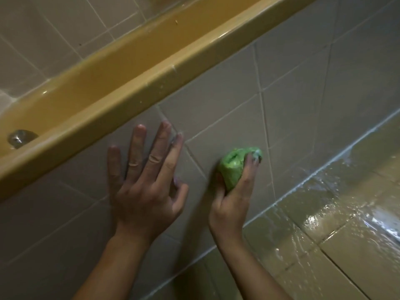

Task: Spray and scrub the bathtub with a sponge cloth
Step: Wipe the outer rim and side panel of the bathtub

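The bathtub rim (151, 76) runs slantwise from lower left to upper right. Beyond it lies the tub's basin, with the drain (20, 137) at the far left, and the wall tiles (54, 29) stand behind at upper left. On the near side of the rim is the tiled front panel (216, 100). The left hand (145, 180) lies flat on this panel just under the rim. The right hand (233, 198), near it on the right, holds the sponge cloth (236, 165) against the same panel. The floor (324, 234) meets the panel at lower right.
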